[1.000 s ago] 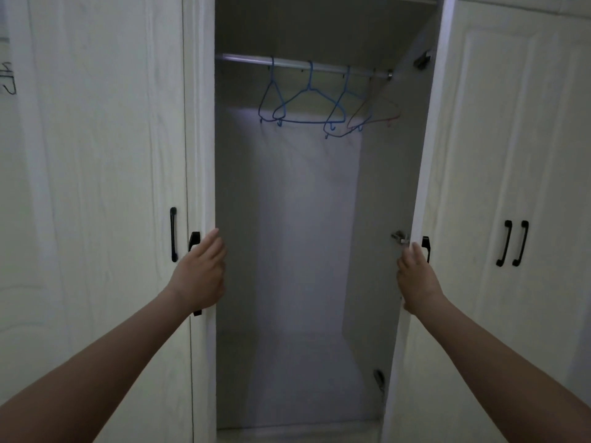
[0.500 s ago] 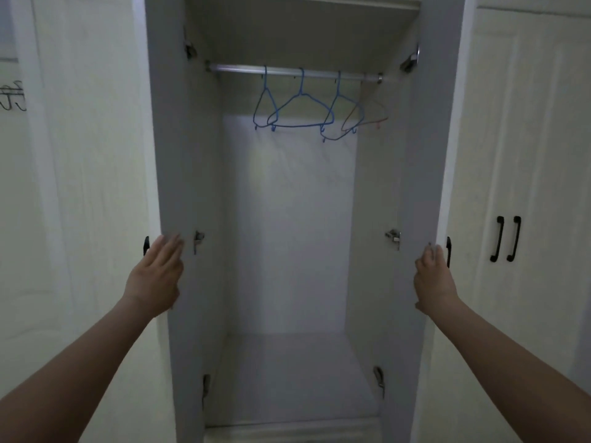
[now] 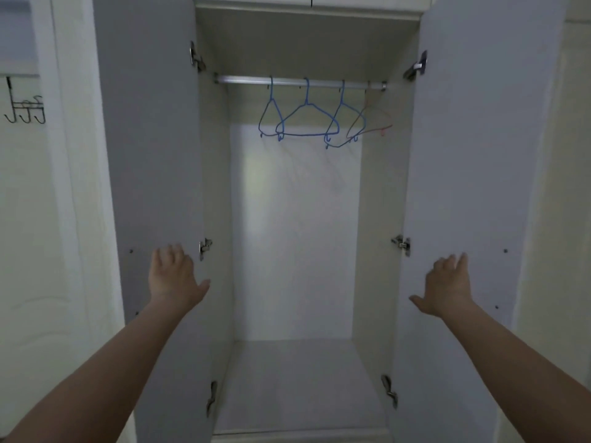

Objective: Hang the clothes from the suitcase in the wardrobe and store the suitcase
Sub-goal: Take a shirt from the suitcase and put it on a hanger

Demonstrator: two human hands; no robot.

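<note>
The white wardrobe stands wide open in front of me. Its left door (image 3: 150,148) and right door (image 3: 470,148) are both swung outward. Across the top runs a metal rail (image 3: 297,82) carrying three blue wire hangers (image 3: 303,121) and a pinkish one (image 3: 375,121), all bare. My left hand (image 3: 174,278) lies flat, fingers straight, on the inner face of the left door. On the inner face of the right door, my right hand (image 3: 447,287) lies flat the same way. The wardrobe floor (image 3: 300,382) holds nothing. No suitcase or clothes are in view.
Metal hinges (image 3: 204,247) stick out at the inner edges of both doors, at top, middle and bottom. A black hook rack (image 3: 25,107) hangs on the white wall at the far left. A closed white cupboard panel (image 3: 572,187) flanks the right door.
Both doors have swung from partly open to fully open. My hands let go of the door edges and now lie flat on the inner door faces. The view has tilted up slightly.
</note>
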